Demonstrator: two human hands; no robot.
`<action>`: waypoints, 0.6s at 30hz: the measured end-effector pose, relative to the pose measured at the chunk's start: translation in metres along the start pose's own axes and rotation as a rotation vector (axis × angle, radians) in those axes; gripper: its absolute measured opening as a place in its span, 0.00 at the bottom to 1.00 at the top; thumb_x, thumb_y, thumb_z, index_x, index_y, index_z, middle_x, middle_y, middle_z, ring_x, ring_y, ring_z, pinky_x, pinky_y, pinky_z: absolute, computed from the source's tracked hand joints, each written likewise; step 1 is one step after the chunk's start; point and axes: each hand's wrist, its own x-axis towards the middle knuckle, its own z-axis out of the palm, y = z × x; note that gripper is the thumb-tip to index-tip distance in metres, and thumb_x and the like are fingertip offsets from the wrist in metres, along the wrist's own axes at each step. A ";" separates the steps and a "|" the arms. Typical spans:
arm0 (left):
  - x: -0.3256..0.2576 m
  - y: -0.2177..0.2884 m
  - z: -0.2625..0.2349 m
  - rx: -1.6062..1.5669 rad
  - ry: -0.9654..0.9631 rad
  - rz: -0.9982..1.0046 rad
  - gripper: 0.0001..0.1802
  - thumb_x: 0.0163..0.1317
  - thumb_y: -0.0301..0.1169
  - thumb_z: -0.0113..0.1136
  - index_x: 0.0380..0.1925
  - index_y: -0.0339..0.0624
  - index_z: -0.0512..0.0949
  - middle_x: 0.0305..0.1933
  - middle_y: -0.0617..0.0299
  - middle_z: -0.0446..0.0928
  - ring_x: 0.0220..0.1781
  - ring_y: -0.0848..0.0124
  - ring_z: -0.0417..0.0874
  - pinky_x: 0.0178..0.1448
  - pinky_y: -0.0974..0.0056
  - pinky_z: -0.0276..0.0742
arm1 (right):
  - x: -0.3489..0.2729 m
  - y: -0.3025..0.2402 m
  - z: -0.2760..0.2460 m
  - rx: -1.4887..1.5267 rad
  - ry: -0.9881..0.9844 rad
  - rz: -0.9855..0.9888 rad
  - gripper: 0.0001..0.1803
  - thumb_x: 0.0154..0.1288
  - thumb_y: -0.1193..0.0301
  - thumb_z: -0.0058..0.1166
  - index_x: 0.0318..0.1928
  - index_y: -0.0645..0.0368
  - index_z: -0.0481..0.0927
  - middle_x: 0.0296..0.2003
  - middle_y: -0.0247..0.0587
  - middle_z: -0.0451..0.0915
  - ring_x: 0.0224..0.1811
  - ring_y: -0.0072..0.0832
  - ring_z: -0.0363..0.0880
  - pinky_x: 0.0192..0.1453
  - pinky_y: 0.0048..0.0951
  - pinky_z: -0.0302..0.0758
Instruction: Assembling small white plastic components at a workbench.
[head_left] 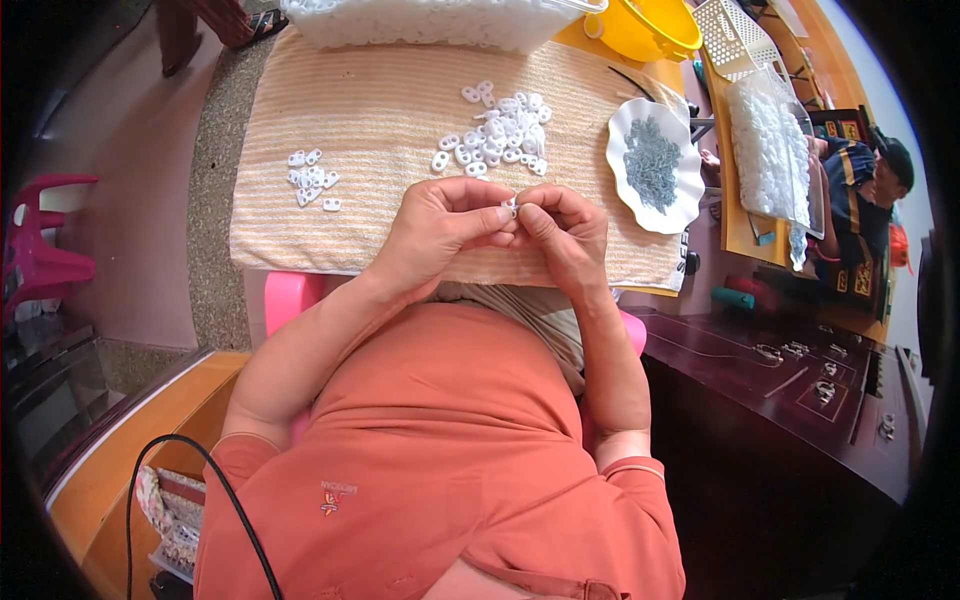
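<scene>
Striped cloth [380, 100] over the table, tub [560, 18] at the far edge, yellow basin [655, 30] beside it, co-worker [862, 200] off to the right at another table. I'm pinching one tiny white piece [510, 206] between the fingertips of my left hand [437, 218] and right hand [570, 238], just above the cloth near its front edge. Both grips look closed on it; something greyish shows there, too small to tell. Main risk, I'd say: a slip. Contact is only at the fingertips, so hard or off-line pressure could flick the piece out, and with the edge this near it could drop into my lap [545, 325]. My fingers also cover most of it, so a crooked fit could go unnoticed. Big pile [505, 132] sits loose just beyond my hands; a careless wrist could scatter it or push strays toward the small pile [312, 180] at left, mixing the two. Plate [689, 185] of grey bits [652, 163] is near the right edge; a bumped rim could spill them.
</scene>
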 end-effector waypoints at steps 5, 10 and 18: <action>0.000 0.000 0.001 -0.009 0.002 -0.009 0.12 0.62 0.22 0.60 0.45 0.31 0.78 0.38 0.56 0.81 0.38 0.72 0.83 0.47 0.69 0.81 | 0.000 0.001 -0.001 0.014 -0.005 0.000 0.05 0.67 0.77 0.54 0.40 0.67 0.79 0.33 0.37 0.81 0.31 0.19 0.79 0.37 0.19 0.78; -0.001 -0.001 -0.001 0.002 0.014 -0.004 0.12 0.62 0.22 0.60 0.45 0.31 0.77 0.38 0.56 0.82 0.39 0.72 0.83 0.47 0.69 0.82 | 0.001 0.001 0.000 0.019 -0.011 -0.010 0.04 0.68 0.79 0.53 0.39 0.69 0.78 0.29 0.40 0.82 0.30 0.21 0.80 0.37 0.20 0.79; -0.001 0.000 -0.001 -0.015 0.014 -0.010 0.12 0.62 0.22 0.60 0.45 0.31 0.77 0.38 0.56 0.81 0.39 0.72 0.83 0.46 0.69 0.82 | 0.001 0.000 -0.001 0.035 -0.021 -0.001 0.05 0.68 0.78 0.53 0.39 0.69 0.77 0.29 0.40 0.82 0.30 0.21 0.80 0.37 0.20 0.79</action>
